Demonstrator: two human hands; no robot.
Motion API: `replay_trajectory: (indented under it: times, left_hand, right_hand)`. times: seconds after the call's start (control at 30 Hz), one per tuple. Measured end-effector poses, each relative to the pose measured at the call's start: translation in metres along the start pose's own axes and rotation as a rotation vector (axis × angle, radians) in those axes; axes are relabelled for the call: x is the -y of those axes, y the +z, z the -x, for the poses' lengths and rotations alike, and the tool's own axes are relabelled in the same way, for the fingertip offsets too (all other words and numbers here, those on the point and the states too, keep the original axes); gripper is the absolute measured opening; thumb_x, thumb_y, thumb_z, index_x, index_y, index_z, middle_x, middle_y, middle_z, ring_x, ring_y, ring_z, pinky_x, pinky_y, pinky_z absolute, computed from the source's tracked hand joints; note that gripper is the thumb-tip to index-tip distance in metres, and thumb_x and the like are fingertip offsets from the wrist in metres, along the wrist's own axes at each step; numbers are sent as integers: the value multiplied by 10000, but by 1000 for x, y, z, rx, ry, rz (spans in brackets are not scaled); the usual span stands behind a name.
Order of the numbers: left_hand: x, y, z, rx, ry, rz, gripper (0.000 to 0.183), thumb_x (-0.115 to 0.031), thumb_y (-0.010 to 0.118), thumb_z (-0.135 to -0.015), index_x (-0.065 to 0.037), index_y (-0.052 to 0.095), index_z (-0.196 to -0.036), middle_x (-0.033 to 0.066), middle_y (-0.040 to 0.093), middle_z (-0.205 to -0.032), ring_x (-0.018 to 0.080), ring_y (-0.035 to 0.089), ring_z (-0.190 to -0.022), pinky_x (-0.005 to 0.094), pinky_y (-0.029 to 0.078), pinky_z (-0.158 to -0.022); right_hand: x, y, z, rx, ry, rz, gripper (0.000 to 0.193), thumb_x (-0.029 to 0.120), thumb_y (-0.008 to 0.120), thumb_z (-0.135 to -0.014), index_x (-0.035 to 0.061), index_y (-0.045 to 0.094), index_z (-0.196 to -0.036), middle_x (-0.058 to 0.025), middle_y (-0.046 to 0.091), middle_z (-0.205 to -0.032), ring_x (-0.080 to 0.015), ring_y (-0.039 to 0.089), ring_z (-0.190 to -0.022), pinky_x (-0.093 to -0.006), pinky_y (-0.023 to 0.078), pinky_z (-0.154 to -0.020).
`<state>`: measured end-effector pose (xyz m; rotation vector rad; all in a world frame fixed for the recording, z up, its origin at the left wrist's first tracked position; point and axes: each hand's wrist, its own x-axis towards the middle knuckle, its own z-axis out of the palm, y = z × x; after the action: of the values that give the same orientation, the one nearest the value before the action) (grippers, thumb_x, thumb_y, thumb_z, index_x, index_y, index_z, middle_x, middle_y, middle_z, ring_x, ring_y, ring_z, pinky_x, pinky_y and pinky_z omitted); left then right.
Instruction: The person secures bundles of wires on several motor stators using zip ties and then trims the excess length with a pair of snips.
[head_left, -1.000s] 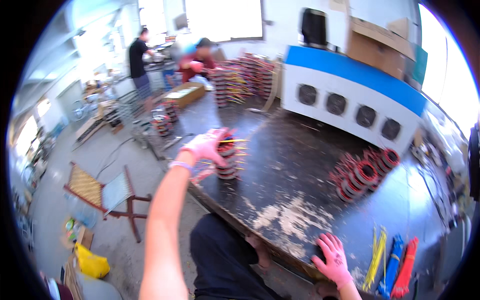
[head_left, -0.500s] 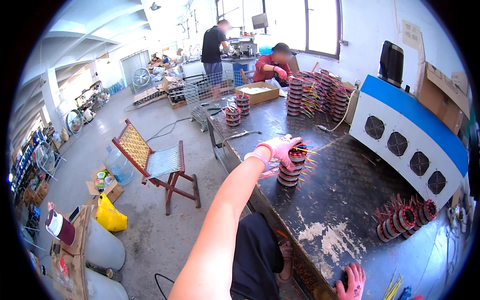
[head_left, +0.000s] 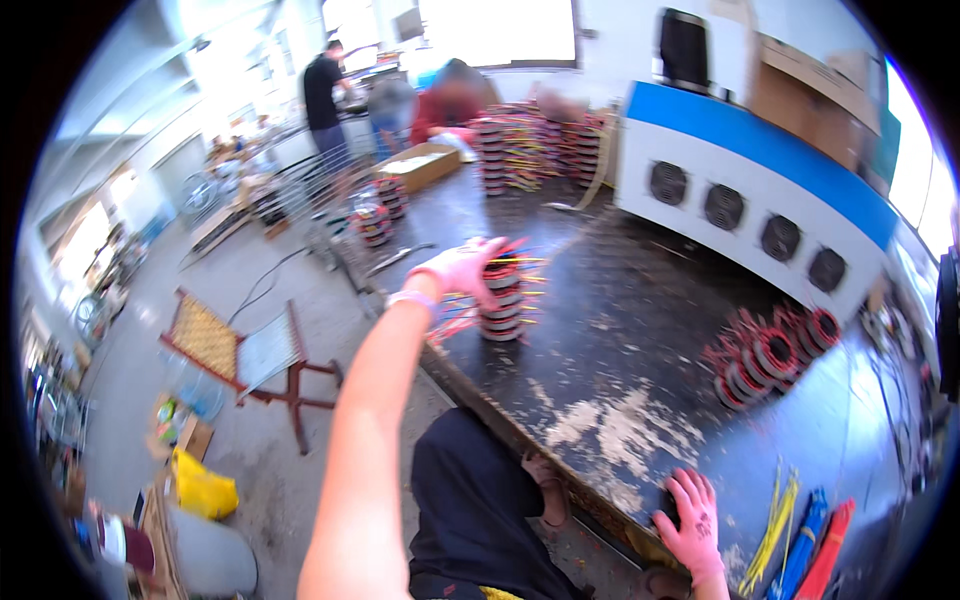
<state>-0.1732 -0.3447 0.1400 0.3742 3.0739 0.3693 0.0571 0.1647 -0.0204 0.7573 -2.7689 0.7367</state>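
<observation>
My left hand (head_left: 455, 272), in a pink glove, reaches out over the table and grips the top of an upright stack of wound motor stators (head_left: 502, 312). Red, yellow and blue wire ends stick out around the stack; the fingertips are partly hidden by it. My right hand (head_left: 692, 520), also gloved in pink, rests at the table's near edge with its fingers spread and nothing visibly held. To its right lie bundles of yellow (head_left: 770, 535), blue (head_left: 803, 535) and red wire or sleeving (head_left: 832, 545).
More stators lie on their sides (head_left: 765, 365) at the right, before a blue-and-white machine with fans (head_left: 745, 190). Tall stator stacks (head_left: 530, 150) stand at the back, near a co-worker in red (head_left: 445, 105) and a cardboard box (head_left: 425, 170). A folding chair (head_left: 255, 350) stands left.
The view has swung to the right and blurred, so everything sits farther left and more wire bundles show. My left hand stays on the stator stack and my right hand on the table.
</observation>
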Motion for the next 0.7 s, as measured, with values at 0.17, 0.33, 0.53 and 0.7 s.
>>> replay_trajectory:
  times: [0.17,0.33,0.53,0.7]
  left_hand:
    - [-14,0,3,27,-61,-21,1308,-422,934,-607,-145,193,-1648,229,358,-1572,441,452,-1407,449,406,-1156]
    - [-17,-5,5,33,-59,-90,1338,-454,952,-592,-135,194,-1648,216,363,-1581,426,450,-1413,447,397,-1169]
    - [-23,-7,4,-56,38,-193,1347,-472,969,-557,-97,249,-1631,242,355,-1604,427,414,-1447,433,365,-1202]
    - [-75,-1,9,-402,257,-134,1073,-420,905,-693,-37,395,-1556,271,408,-1563,454,425,-1415,482,338,-1202]
  right_hand:
    - [-8,-3,2,4,23,-15,587,350,718,-854,59,599,-1351,-165,544,-1476,-397,441,-1419,-538,297,-1214]
    - [-7,-1,4,17,22,-5,595,369,717,-865,63,595,-1361,-159,540,-1485,-391,436,-1427,-535,298,-1216]
    - [-1,-2,6,-4,23,-1,574,350,716,-873,66,600,-1358,-161,547,-1476,-387,450,-1417,-536,307,-1211]
    - [-8,-8,1,-158,154,-220,483,248,730,-902,43,623,-1325,-189,582,-1440,-381,549,-1326,-479,422,-1127]
